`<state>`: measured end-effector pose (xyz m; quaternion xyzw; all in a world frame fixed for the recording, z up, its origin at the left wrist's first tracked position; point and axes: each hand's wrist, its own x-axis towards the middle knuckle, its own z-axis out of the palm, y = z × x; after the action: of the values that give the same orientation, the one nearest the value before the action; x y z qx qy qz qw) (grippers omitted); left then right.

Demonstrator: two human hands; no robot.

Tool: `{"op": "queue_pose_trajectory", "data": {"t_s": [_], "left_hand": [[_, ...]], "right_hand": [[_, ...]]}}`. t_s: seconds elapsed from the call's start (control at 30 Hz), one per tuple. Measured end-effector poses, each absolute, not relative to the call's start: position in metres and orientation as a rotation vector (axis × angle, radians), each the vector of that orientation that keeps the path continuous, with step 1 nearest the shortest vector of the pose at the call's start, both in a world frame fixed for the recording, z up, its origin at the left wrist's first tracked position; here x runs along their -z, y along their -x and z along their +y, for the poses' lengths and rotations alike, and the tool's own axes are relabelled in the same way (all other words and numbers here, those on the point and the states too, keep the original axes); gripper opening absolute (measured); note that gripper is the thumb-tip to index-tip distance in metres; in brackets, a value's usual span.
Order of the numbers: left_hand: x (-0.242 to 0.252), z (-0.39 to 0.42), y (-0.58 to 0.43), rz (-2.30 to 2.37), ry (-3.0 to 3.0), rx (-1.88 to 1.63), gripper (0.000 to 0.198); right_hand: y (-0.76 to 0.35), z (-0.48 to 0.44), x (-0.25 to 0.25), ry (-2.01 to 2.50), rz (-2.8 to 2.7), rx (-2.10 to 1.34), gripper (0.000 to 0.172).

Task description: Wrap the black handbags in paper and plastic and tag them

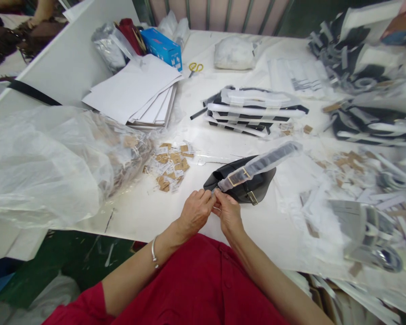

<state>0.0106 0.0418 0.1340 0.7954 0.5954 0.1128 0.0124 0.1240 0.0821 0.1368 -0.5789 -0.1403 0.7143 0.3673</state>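
A black leather handbag (263, 184) lies on the white table in front of me, with a gold clasp on its flap. Its strap (274, 158) is covered in translucent wrap and carries a gold buckle (238, 176). My left hand (196, 211) and my right hand (231, 214) meet at the bag's near left end, beside the strap's base. Both are closed, fingertips pinched together; what sits between them is too small and hidden to name. Left of the bag is a pile of small brown tags (172, 166) with strings.
A large clear plastic bag (47, 162) covers the left side. Behind it are white sheets (131, 92), a blue box (162, 47) and yellow-handled scissors (195, 67). Wrapped black bags (253, 110) lie stacked ahead. More wrapped bags (375, 122) and paper scraps crowd the right.
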Motion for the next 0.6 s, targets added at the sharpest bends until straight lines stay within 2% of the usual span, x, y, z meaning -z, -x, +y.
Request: {"op": "queue_pose_trajectory", "data": {"t_s": [0.2, 0.43, 0.6], "left_hand": [[-0.123, 0.024, -0.007, 1.885, -2.289, -0.543, 0.04], [-0.101, -0.012, -0.005, 1.984, -2.084, -0.856, 0.014], [-0.1, -0.032, 0.0, 1.824, -2.132, -0.663, 0.017]], "right_hand": [[-0.123, 0.087, -0.136, 1.527, -0.386, -1.799, 0.04], [-0.124, 0.09, -0.139, 1.53, -0.384, -1.83, 0.044], [-0.125, 0.087, -0.136, 1.53, -0.457, -1.801, 0.042]]}}
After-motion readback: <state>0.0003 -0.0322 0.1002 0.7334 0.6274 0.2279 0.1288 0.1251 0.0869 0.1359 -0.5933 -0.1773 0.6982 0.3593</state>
